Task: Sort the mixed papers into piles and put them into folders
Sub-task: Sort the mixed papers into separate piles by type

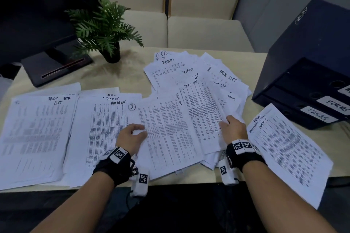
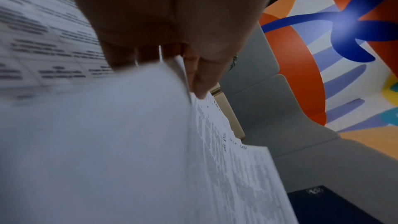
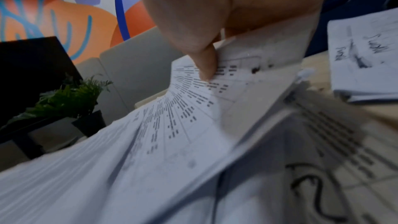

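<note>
A mixed heap of printed papers fans across the table's middle. On its near side lies a sheet marked "TASK LIST" with a circled 3. My left hand pinches this sheet's left edge, thumb on top and the other fingers beneath. My right hand pinches the right edge of a neighbouring printed sheet, thumb pressing down on it. Sorted piles lie around: "TASK LIST" at the left, "ADMIN" beside it, "FORMS" at the right.
Dark blue folders labelled "FORMS" and "TASKS" are stacked at the right under a dark box. At the back left are a potted fern and a monitor stand. Cream seats stand behind the table.
</note>
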The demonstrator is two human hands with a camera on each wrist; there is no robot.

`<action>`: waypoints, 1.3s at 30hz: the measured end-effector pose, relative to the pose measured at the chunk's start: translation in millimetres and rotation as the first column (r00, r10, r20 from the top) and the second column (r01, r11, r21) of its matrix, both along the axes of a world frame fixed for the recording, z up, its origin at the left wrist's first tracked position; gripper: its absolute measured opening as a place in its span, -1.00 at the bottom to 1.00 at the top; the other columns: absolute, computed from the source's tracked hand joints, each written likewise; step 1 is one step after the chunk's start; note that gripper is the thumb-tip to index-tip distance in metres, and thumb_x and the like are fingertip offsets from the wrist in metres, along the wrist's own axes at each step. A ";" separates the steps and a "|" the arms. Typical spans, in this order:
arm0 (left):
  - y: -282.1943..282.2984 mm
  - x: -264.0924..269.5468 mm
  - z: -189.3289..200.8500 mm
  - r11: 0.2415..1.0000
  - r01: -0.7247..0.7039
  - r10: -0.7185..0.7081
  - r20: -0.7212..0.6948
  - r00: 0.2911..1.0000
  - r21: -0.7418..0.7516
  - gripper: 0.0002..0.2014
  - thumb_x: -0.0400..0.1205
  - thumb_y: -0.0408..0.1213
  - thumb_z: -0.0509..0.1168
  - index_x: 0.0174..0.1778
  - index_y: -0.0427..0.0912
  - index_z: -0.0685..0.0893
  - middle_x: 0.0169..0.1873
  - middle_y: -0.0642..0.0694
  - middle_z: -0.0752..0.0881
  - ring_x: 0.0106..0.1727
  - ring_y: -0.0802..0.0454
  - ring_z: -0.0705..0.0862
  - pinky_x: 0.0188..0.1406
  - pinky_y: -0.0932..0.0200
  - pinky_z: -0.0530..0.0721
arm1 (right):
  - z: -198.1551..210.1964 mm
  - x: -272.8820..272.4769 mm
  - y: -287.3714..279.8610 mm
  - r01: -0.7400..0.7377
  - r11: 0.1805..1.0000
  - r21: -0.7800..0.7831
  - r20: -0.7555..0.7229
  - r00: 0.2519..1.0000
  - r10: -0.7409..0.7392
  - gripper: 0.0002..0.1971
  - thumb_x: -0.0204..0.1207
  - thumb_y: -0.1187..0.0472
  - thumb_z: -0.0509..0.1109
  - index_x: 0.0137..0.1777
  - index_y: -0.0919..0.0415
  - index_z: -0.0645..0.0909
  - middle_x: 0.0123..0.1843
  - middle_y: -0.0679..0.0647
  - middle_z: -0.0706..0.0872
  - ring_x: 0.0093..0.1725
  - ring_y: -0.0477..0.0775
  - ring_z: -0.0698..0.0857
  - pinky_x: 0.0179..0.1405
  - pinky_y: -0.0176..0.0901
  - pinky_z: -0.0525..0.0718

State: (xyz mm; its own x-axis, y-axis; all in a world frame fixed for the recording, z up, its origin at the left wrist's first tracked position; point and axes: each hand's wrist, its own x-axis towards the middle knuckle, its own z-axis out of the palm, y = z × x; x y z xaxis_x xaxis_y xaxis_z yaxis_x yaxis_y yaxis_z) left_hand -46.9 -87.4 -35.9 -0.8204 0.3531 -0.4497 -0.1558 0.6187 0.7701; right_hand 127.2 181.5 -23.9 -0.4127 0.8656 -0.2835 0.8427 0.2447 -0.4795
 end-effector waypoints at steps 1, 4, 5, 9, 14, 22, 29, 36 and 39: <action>-0.4 -0.3 -0.5 1.000 -0.013 0.013 -0.020 1.000 -0.018 -0.88 0.53 -0.28 0.41 -0.04 -0.03 0.69 0.04 -0.12 0.74 -0.18 0.00 0.67 -0.30 0.21 0.58 | 3.8 3.3 1.2 0.025 0.999 0.035 -0.056 0.998 -0.023 -0.86 0.67 0.25 0.23 -0.13 0.27 0.43 -0.16 0.22 0.50 -0.19 0.18 0.46 -0.25 -0.12 0.40; -0.7 0.2 -1.2 0.998 0.014 -0.018 -0.079 0.997 -0.059 -0.85 0.55 -0.40 0.37 -0.08 -0.05 0.64 0.12 -0.10 0.73 -0.30 0.15 0.59 -0.41 0.30 0.49 | 19.9 14.9 7.1 0.246 0.964 0.100 -0.275 0.938 -0.211 -0.81 0.72 0.24 0.18 0.14 0.34 0.55 -0.09 0.20 0.50 -0.09 0.20 0.53 -0.12 -0.07 0.47; -0.7 1.1 0.3 0.997 0.036 -0.043 -0.097 0.994 -0.067 -0.81 0.56 -0.44 0.33 -0.03 -0.05 0.64 0.19 -0.06 0.70 -0.36 0.24 0.55 -0.48 0.40 0.45 | 26.7 18.3 9.2 0.311 0.944 0.110 -0.345 0.903 -0.257 -0.79 0.73 0.24 0.17 0.18 0.34 0.55 -0.10 0.21 0.53 -0.09 0.25 0.58 -0.14 -0.08 0.48; -1.3 3.0 1.5 0.993 0.084 -0.092 -0.097 0.991 -0.081 -0.71 0.59 -0.51 0.26 0.05 -0.01 0.66 0.29 -0.09 0.66 -0.74 0.23 0.39 -0.78 0.43 0.36 | 45.3 26.8 13.4 0.392 0.920 0.025 -0.566 0.764 -0.310 -0.86 0.69 0.22 0.24 0.09 0.21 0.62 -0.05 0.11 0.67 -0.05 0.15 0.64 -0.12 -0.18 0.48; 1.7 6.1 7.1 0.996 0.091 -0.091 0.017 0.996 0.026 -0.81 0.69 -0.10 0.22 0.04 -0.03 0.73 0.13 -0.04 0.72 -0.03 0.02 0.70 -0.06 0.23 0.57 | 26.7 17.2 -17.6 0.148 0.967 -0.206 -0.458 0.859 -0.229 -0.67 0.65 0.12 0.30 0.33 0.25 0.58 0.32 0.09 0.66 0.33 0.14 0.62 0.31 -0.05 0.57; -5.0 13.6 2.5 0.996 0.075 -0.074 0.017 0.997 -0.056 -0.77 0.54 -0.28 0.43 0.07 -0.10 0.58 0.04 -0.12 0.66 -0.23 -0.07 0.64 -0.30 0.19 0.52 | -2.6 4.2 -73.8 -0.161 0.907 -0.390 -0.264 0.963 0.057 -0.64 0.69 0.17 0.27 0.45 0.22 0.52 0.33 0.10 0.59 0.40 0.12 0.53 0.41 -0.02 0.43; -23.0 8.2 0.2 0.994 0.080 -0.080 -0.001 0.997 -0.078 -0.44 0.49 -0.64 0.14 0.29 0.05 0.47 0.05 -0.03 0.63 -0.40 -0.13 0.63 -0.42 0.09 0.64 | -3.9 -6.6 -36.1 0.034 0.999 -0.017 0.061 0.998 -0.033 -0.53 0.56 0.05 0.42 0.42 0.20 0.49 0.36 0.22 0.50 0.34 0.27 0.47 0.30 0.07 0.45; -23.7 4.4 1.1 0.998 0.055 -0.055 -0.004 0.998 -0.033 -0.55 0.53 -0.57 0.11 0.15 0.03 0.63 0.17 -0.05 0.65 -0.43 -0.02 0.54 -0.45 0.19 0.53 | -10.7 -8.2 -24.9 0.047 0.994 -0.095 0.035 0.998 -0.044 -0.66 0.60 0.26 0.34 0.36 0.28 0.49 0.12 0.25 0.67 -0.02 0.20 0.63 -0.12 -0.17 0.54; -20.5 5.4 3.7 0.997 0.052 -0.055 -0.055 0.997 -0.054 -0.70 0.56 -0.44 0.25 0.12 0.02 0.64 0.02 0.05 0.63 -0.51 -0.03 0.51 -0.48 0.25 0.48 | -8.1 -6.7 -21.2 0.025 0.997 -0.075 -0.010 1.000 -0.026 -0.67 0.62 0.25 0.33 0.35 0.26 0.49 -0.03 0.20 0.61 -0.13 0.17 0.59 -0.19 -0.17 0.52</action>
State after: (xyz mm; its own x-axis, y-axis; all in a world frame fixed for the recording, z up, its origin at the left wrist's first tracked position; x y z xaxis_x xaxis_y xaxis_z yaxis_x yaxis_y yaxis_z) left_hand -41.4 -107.9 -32.2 -0.8256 0.3748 -0.4219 -0.0782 0.6645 0.7432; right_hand 120.6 160.3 -31.9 -0.3940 0.8526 -0.3432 0.8427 0.1860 -0.5053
